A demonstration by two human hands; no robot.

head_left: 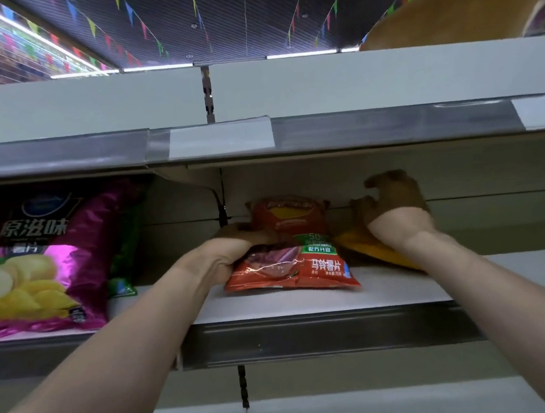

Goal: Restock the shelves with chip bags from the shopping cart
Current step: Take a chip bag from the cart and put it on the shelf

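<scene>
A red chip bag (298,265) lies flat on the white shelf (389,290), with a second red bag (287,216) standing behind it. My left hand (227,252) grips the left end of the flat red bag. To its right lies a yellow chip bag (366,247), partly hidden under my right hand (394,203). That hand reaches deep into the shelf with its fingers curled above the yellow bag's far end; whether they hold the bag I cannot tell. The shopping cart is out of view.
A purple chip bag (37,265) stands at the shelf's left, with a green bag (122,280) behind it. An upper shelf edge with blank price labels (221,139) hangs close above my hands. A lower shelf (367,410) sits below.
</scene>
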